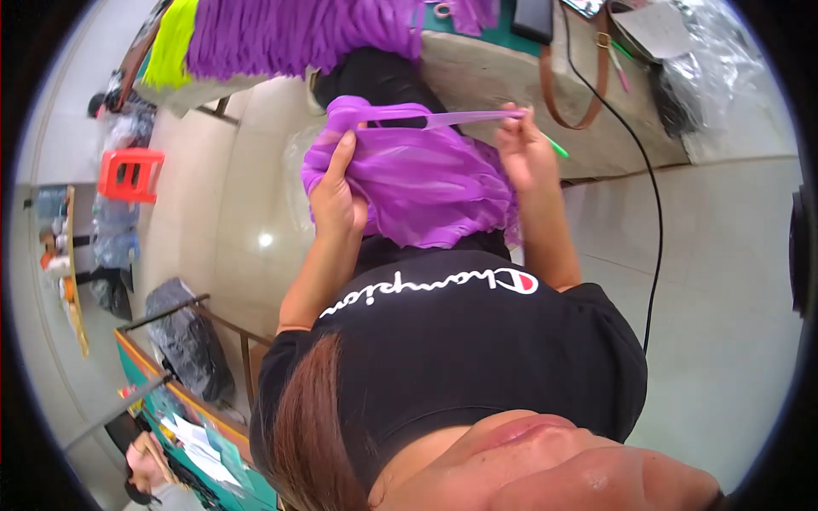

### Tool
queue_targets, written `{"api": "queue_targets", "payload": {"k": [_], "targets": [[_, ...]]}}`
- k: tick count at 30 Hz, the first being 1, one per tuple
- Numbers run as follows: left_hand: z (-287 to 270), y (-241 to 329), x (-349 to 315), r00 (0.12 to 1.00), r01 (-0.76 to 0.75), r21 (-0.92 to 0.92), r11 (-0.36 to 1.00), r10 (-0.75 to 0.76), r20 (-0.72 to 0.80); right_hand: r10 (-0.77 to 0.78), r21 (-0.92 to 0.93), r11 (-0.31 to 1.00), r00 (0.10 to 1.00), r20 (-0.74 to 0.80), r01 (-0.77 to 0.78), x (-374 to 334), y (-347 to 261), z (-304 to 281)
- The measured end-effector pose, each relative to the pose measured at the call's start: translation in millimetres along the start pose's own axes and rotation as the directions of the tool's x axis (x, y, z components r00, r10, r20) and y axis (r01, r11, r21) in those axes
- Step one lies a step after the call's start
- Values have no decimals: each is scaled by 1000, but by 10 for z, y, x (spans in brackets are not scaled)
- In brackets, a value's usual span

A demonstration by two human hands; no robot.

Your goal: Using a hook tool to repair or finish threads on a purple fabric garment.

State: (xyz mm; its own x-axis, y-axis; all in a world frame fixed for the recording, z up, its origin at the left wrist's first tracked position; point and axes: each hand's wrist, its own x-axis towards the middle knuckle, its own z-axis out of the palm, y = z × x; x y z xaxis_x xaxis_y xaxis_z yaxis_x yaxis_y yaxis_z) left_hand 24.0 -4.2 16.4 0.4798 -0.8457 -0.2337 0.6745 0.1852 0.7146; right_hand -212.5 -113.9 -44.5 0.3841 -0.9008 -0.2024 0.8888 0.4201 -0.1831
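Note:
My left hand (338, 192) grips a purple, rubbery strap piece (443, 118) at its wider end, thumb pressed on top. The strap has long slots in it and stretches across to my right hand (528, 153), whose fingers pinch its narrow tip. A thin green stick (555, 147) sticks out beside the right fingers; its other end is hidden, so its kind does not show. Under the strap a heap of glossy purple sheets or pieces (434, 187) lies over my lap, partly see-through.
Across from me, a covered table (486, 64) bears rows of purple strips (298, 34) and yellow-green strips (170, 47). A brown strap (545, 94) and a black cable (635, 128) hang over its side. A red stool (130, 175) stands left; another person (146, 460) is at lower left.

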Motion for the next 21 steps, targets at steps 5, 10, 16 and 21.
{"api": "queue_targets", "payload": {"k": [5,10,16,21], "targets": [[-94,41,61,997,24,-42,999,-27,-69,-129,30,986,855,-502,166,224,-1104,-1611],[-119,107,130,993,-29,-33,999,25,-111,-344,-202,938,842,-415,283,-73,-1861,-2610],[-20,198,49,997,70,-34,997,-71,-22,-417,-759,-609,907,59,-230,-206,-1517,-2279],[46,189,-41,983,182,-16,983,-182,18,-430,-989,86,900,74,123,-113,-539,-798]]}}
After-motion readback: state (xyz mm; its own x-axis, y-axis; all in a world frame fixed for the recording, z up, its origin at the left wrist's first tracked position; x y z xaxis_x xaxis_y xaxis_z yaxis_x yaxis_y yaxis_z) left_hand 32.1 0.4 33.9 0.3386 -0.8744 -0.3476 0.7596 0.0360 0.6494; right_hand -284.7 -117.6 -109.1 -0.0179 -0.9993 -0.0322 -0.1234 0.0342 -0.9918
